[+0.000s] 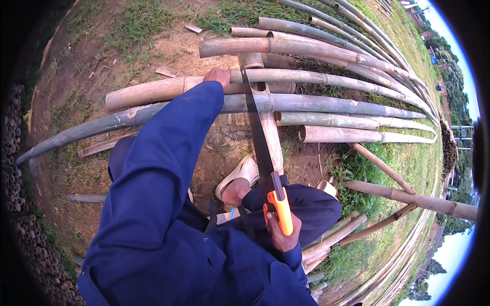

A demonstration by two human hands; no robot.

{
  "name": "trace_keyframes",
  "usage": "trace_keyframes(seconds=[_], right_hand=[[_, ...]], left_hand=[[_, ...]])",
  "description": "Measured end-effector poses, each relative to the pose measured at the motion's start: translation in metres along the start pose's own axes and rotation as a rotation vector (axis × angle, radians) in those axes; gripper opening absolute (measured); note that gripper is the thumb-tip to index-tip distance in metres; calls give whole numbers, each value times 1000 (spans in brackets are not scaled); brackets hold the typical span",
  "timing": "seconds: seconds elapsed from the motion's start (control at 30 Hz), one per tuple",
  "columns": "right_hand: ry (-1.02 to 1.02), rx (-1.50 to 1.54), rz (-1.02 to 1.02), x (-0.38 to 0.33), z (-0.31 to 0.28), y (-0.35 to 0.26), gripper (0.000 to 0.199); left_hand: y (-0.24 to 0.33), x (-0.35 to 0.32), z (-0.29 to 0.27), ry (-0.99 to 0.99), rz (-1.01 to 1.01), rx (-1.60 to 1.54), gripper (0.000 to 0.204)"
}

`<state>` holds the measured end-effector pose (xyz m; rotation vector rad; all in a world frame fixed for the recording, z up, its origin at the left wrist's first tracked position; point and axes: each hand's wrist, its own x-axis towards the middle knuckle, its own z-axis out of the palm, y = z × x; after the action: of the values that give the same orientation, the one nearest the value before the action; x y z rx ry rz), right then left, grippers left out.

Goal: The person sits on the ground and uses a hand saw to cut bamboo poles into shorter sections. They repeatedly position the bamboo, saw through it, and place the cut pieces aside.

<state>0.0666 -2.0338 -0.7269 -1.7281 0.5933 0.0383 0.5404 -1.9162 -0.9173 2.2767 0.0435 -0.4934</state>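
My right hand is wrapped around the orange handle of a hand saw. Its long dark blade points away from me and crosses over a pale bamboo pole and the greenish bamboo pole nearer to me. Left of the blade, my left hand grips the pale bamboo pole; the undersides of its fingers are hidden. Below these poles runs an upright-looking bamboo support beside the blade. Whether the saw teeth are in a cut cannot be made out.
Several long bamboo poles fan out to the right. My shoe stands near the support. A frame of bamboo poles is at the right, and stacked bamboo ends line the left edge. Wood chips lie on the ground.
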Motion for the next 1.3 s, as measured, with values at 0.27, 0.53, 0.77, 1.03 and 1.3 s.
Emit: trace_keyframes(seconds=[0.27, 0.53, 0.77, 1.03, 1.3], right_hand=[[13, 82, -30, 2, 8, 6, 18], [24, 54, -29, -3, 13, 12, 19], [39, 8, -58, -4, 14, 21, 24], [36, -3, -101, -9, 20, 17, 26], [9, -31, -33, -7, 12, 9, 27]], left_hand=[[-2, -91, -35, -141, 312, 480, 72], [-2, -111, -33, -161, 452, 785, 70], [-3, -109, -28, -146, 449, 724, 51], [-11, -109, -31, -154, 481, 749, 50], [-7, -111, -30, -152, 423, 768, 52]])
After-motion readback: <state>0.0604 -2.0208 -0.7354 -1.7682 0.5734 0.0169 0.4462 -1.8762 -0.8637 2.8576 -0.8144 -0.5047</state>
